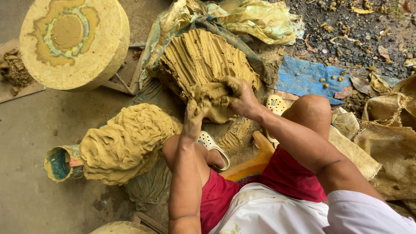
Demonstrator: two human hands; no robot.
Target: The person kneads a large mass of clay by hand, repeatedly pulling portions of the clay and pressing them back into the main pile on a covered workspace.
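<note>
Head view of a seated person working wet clay on a grey concrete floor (pixel 39 130). Far left: a thick round clay-coated disc with a ringed yellow and blue-green centre (pixel 73 41), standing on wooden boards at the floor's upper left edge, well apart from both hands. Below it, a small clay-smeared green-lined cup (pixel 58 164) lies on its side, touching a rounded heap of kneaded ochre clay (pixel 125 143) that rests on a dark cloth; bare floor lies open to the left of the cup and heap. Centre: a large ridged, scraped block of ochre clay (pixel 203 58) sits on crumpled yellow-green plastic sheeting (pixel 251 19). The left hand (pixel 193 119) and right hand (pixel 240 97) are close together at the block's near edge, both clamped on one torn lump of clay (pixel 212 102) that touches the block. White perforated sandals (pixel 276 105) and an orange wooden stool (pixel 253 162) lie between the knees, crowding the space beneath the hands. Right: a blue sheet dotted with clay pellets (pixel 307 78) lies just beside the right knee; beyond it dark gravel (pixel 346 30); worn burlap sacks (pixel 390 147) cover the lower right edge.
</note>
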